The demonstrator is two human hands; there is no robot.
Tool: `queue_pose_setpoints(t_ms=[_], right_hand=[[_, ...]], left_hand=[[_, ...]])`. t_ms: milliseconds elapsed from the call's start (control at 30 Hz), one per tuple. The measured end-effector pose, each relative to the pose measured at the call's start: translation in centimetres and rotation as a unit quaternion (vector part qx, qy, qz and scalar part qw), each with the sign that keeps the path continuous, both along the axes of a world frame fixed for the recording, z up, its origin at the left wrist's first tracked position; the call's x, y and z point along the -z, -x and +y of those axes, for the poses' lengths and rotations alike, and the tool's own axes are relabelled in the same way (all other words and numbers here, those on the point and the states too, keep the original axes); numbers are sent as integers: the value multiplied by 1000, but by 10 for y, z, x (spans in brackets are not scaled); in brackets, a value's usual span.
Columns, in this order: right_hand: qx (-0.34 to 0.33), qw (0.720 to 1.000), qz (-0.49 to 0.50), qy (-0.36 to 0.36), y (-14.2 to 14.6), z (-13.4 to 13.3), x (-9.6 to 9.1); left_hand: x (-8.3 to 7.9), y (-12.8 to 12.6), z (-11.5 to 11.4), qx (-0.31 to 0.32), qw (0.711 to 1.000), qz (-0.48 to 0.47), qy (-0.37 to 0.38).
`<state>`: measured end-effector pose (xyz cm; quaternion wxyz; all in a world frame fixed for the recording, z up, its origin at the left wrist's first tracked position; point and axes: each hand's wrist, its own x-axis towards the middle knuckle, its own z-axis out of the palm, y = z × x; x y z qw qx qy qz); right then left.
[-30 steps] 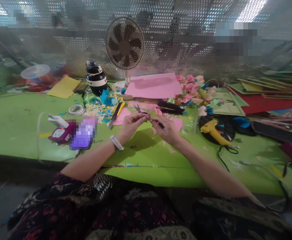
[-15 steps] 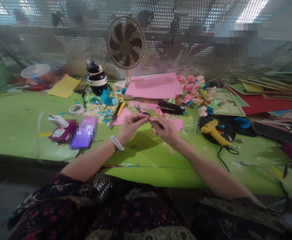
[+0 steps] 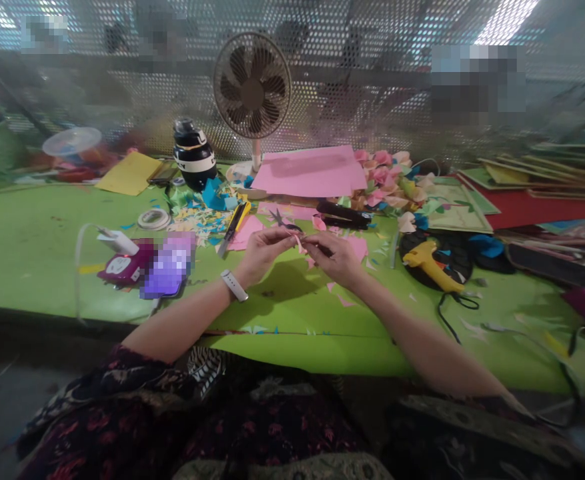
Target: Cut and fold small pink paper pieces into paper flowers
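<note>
Between my fingertips is a small piece of pink paper, partly hidden by the fingers. My left hand pinches it from the left, and my right hand pinches its other side. Both hands hover just above the green tabletop. Scissors lie right behind my left fingers, blades pointing away, their handles mostly covered. A black stapler rests beyond my right hand, with a rolled pink paper petal at its left end. A yellow box cutter lies left of the scissors.
A fan and a dark bottle stand at the back. Pink sheets lie beside a heap of paper flowers. On the right is a yellow glue gun; on the left, a phone and a power strip.
My right fingers have shifted slightly on the pink paper, and more of it now shows hanging between the hands. The rest looks the same.
</note>
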<state>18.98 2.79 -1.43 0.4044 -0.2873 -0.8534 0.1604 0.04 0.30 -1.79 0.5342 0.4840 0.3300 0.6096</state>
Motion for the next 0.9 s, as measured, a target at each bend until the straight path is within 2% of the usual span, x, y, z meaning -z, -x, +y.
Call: queue_pose_setpoints(t_ms=[667, 900], right_hand=[[-11, 1000, -8, 2, -2, 2, -1], [-18, 999, -10, 46, 1, -3, -3]], left_hand=[[2, 2, 2, 3, 1000, 11, 1], [0, 1, 1, -9, 1000, 10, 0]])
